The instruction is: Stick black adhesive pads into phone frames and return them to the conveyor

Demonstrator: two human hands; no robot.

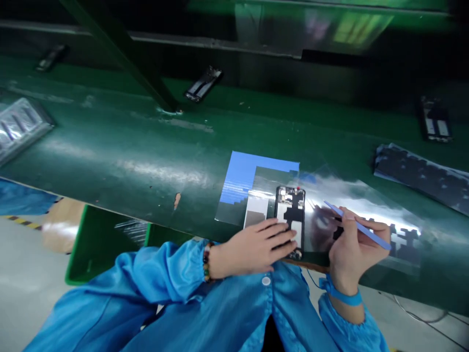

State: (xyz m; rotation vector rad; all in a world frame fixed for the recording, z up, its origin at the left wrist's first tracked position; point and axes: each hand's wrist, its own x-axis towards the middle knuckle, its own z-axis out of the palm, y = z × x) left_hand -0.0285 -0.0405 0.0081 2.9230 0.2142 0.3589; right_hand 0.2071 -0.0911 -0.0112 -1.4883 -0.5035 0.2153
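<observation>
Head view: no readable writing; your left hand (256, 244) lies flat, fingers spread, pressing one opened phone (290, 215) at the near edge of the green worktop (128, 146); your right hand (353, 249) is clenched on one blue stylus (357, 226) over a clear film sheet (366, 205); three more phones lie farther back.

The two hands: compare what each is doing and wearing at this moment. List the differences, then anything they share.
The left hand lies flat, fingers spread, pressing on the open phone; the right hand is curled around blue tweezers over the glossy sheet. The left wrist carries a bead bracelet; the right wrist carries a blue wrist strap. Both are bare and come out of blue sleeves.
</observation>
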